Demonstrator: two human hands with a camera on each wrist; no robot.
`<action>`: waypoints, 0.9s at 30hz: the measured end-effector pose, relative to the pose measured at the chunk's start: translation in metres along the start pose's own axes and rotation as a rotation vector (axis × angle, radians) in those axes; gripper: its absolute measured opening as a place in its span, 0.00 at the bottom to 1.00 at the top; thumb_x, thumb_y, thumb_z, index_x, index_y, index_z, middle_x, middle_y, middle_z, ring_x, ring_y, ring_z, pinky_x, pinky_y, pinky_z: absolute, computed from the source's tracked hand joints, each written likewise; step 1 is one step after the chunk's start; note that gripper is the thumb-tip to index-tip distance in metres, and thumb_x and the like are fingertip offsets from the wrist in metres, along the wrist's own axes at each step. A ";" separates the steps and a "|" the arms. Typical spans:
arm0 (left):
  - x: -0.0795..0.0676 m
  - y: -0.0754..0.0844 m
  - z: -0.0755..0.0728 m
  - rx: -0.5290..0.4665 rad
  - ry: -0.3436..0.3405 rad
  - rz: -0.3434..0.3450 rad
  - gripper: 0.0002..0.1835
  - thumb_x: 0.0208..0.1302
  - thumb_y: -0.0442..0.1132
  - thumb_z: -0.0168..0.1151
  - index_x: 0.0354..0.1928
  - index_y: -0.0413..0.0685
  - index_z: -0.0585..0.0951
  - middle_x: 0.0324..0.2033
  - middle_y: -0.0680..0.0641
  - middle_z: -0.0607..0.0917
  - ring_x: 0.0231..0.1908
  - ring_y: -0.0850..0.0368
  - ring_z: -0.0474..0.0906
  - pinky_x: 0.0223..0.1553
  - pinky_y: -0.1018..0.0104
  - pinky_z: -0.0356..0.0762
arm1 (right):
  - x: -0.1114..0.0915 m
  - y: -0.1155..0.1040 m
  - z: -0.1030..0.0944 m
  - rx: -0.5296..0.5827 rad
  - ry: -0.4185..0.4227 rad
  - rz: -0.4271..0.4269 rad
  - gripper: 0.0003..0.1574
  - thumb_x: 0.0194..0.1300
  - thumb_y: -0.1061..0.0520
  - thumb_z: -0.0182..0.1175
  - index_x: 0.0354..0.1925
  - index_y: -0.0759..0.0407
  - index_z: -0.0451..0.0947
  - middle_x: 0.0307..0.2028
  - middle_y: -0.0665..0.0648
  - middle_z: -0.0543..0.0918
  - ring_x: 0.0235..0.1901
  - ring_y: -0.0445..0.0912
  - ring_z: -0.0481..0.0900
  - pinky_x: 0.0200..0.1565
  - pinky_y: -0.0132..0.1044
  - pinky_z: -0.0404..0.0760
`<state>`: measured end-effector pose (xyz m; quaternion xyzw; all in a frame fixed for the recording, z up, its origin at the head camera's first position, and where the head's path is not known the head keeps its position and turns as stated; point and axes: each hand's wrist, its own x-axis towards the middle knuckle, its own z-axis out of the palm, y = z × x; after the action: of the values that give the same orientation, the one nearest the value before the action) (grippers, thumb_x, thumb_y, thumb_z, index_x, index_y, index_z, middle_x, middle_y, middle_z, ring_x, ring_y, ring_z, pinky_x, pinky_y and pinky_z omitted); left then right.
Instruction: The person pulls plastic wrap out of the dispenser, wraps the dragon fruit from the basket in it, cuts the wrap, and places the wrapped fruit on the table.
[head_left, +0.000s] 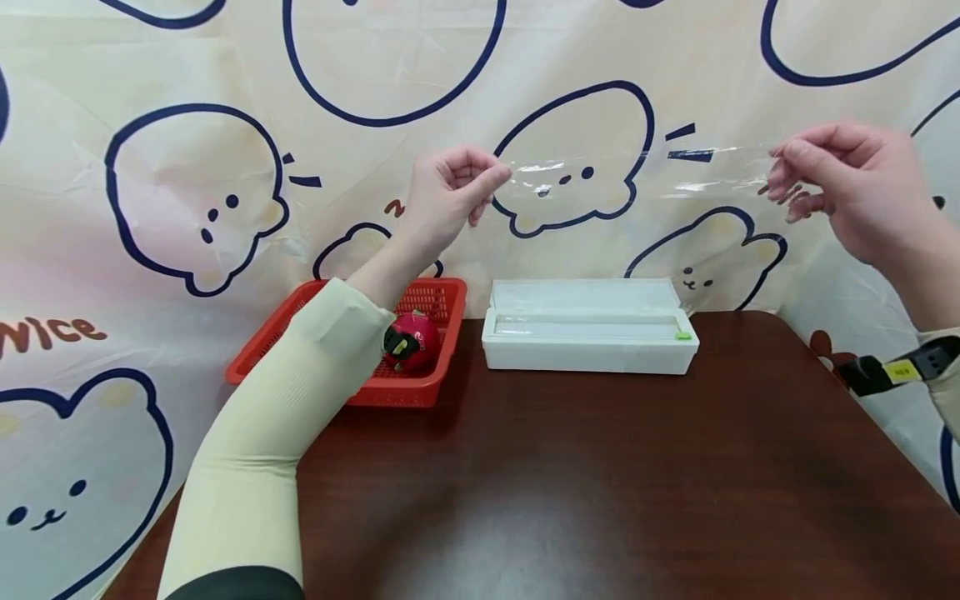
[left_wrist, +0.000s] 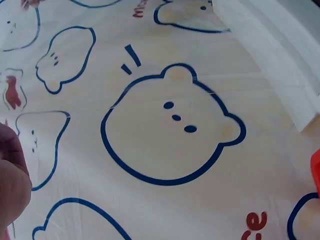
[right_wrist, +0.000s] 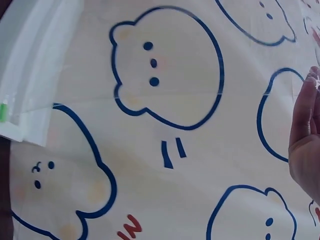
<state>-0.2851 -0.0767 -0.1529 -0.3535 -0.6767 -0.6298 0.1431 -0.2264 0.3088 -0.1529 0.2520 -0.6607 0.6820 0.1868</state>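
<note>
Cling film (head_left: 637, 172), its edges barely discerned, is clear and glinting, finger-pinched by left hand (head_left: 453, 190) and right hand (head_left: 862, 187).

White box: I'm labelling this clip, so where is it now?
In the head view, the white box sits right of centre at the far edge of the dark table, right of the red basket.

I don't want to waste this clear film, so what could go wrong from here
The clear film, held between the left hand and the right hand, looks thin, so an uneven tug might tear it. If one side slips loose, it could fold over and cling to itself. Brought down, it might also catch on the white box below it in the head view.
</note>
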 end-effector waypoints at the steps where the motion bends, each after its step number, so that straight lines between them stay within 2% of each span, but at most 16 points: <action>1: -0.005 -0.001 -0.001 -0.009 -0.009 -0.004 0.04 0.64 0.31 0.64 0.37 0.35 0.83 0.23 0.44 0.79 0.18 0.54 0.68 0.20 0.71 0.70 | -0.004 0.001 0.000 -0.002 -0.008 0.004 0.09 0.68 0.67 0.58 0.42 0.72 0.81 0.28 0.59 0.83 0.25 0.46 0.81 0.20 0.28 0.77; 6: -0.032 -0.009 -0.003 -0.016 -0.047 -0.014 0.03 0.63 0.30 0.64 0.37 0.36 0.84 0.23 0.43 0.79 0.17 0.53 0.68 0.20 0.71 0.70 | -0.024 0.009 0.003 -0.026 -0.079 0.029 0.10 0.69 0.68 0.54 0.43 0.73 0.80 0.29 0.59 0.83 0.26 0.46 0.81 0.19 0.29 0.77; 11: -0.056 -0.018 -0.003 0.037 -0.065 0.018 0.04 0.63 0.29 0.64 0.37 0.33 0.83 0.21 0.43 0.79 0.16 0.53 0.69 0.18 0.69 0.70 | -0.044 0.018 0.005 -0.063 -0.120 0.047 0.11 0.70 0.69 0.52 0.44 0.70 0.81 0.29 0.59 0.82 0.26 0.45 0.81 0.20 0.28 0.78; 14: -0.068 -0.023 -0.003 0.068 -0.085 0.014 0.05 0.63 0.29 0.64 0.37 0.31 0.83 0.21 0.44 0.80 0.16 0.54 0.68 0.17 0.69 0.69 | -0.054 0.025 0.006 -0.067 -0.148 0.080 0.12 0.71 0.70 0.50 0.44 0.68 0.81 0.29 0.58 0.82 0.27 0.45 0.81 0.21 0.28 0.77; 17: -0.082 -0.029 -0.001 0.063 -0.112 -0.027 0.05 0.63 0.29 0.64 0.36 0.32 0.83 0.20 0.43 0.79 0.17 0.55 0.67 0.17 0.70 0.67 | -0.066 0.031 0.008 -0.129 -0.175 0.101 0.14 0.72 0.70 0.49 0.45 0.65 0.82 0.28 0.57 0.82 0.26 0.44 0.79 0.22 0.28 0.77; 21: -0.103 -0.037 0.004 0.009 -0.152 -0.082 0.04 0.62 0.28 0.64 0.36 0.31 0.82 0.18 0.40 0.77 0.16 0.55 0.66 0.17 0.69 0.67 | -0.081 0.042 0.013 -0.128 -0.211 0.091 0.15 0.72 0.71 0.47 0.43 0.66 0.81 0.25 0.58 0.82 0.23 0.44 0.78 0.24 0.29 0.77; 23: -0.114 -0.042 0.008 -0.013 -0.175 -0.105 0.03 0.62 0.27 0.64 0.36 0.31 0.82 0.18 0.38 0.77 0.15 0.55 0.67 0.17 0.69 0.67 | -0.088 0.049 0.014 -0.085 -0.232 0.091 0.16 0.72 0.72 0.45 0.42 0.68 0.81 0.24 0.58 0.82 0.22 0.43 0.78 0.24 0.29 0.77; 27: -0.138 -0.051 0.012 -0.024 -0.234 -0.155 0.03 0.61 0.27 0.65 0.36 0.33 0.83 0.21 0.41 0.81 0.16 0.55 0.70 0.17 0.69 0.69 | -0.103 0.060 0.015 -0.134 -0.256 0.112 0.17 0.72 0.73 0.45 0.42 0.66 0.81 0.24 0.57 0.82 0.22 0.42 0.79 0.24 0.29 0.78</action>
<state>-0.2179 -0.1039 -0.2810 -0.3731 -0.7063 -0.6015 0.0098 -0.1774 0.2989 -0.2622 0.2866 -0.7360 0.6082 0.0791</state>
